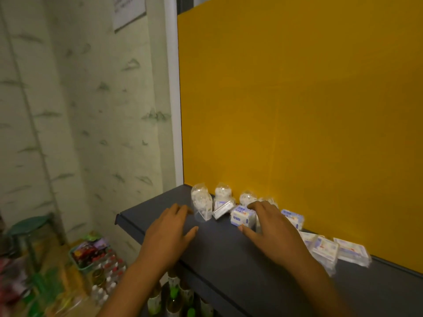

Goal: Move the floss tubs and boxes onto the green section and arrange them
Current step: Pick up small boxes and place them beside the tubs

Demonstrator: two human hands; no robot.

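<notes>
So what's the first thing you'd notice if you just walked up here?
The big yellow board fills the wall behind the dark shelf. Along its foot sit little clear floss tubs and white-and-blue boxes, with a left hand and right hand reaching in, fingers spread.

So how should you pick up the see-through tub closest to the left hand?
Probably by its round sides, about halfway up. The clear tub stands at the left end of the row on the dark shelf, with nothing on its left, so the left hand can come from that side, fingers around it.
</notes>
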